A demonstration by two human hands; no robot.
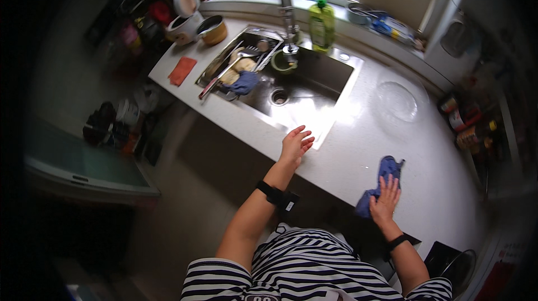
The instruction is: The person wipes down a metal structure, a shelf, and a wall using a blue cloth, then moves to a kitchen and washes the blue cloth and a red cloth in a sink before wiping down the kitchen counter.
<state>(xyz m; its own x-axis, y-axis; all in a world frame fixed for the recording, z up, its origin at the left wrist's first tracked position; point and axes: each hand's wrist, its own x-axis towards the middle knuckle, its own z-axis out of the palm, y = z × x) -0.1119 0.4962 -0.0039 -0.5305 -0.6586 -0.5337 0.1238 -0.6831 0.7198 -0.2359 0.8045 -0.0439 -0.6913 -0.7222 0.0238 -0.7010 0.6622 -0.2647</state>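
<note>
My right hand [385, 201] lies flat on a crumpled blue cloth [388, 167] on the white countertop [336, 170], fingers spread and slightly apart. Part of the cloth is hidden beneath the palm, and one end reaches the counter's front edge. Nothing is in my left hand [296, 144]; it hovers at the front right corner of the stainless steel sink [269, 105] with loosely curved fingers. A second blue cloth [244, 83] hangs at the left part of the sink, beside a red-handled utensil [209, 88].
A faucet [288, 19] and a green pump bottle [321, 25] stand behind the sink. A clear lid or dish [397, 101] rests to the right. An orange cloth [182, 71], a yellow pot [212, 31] and an open rice cooker [185, 27] are left. Several bottles [464, 118] line the right wall.
</note>
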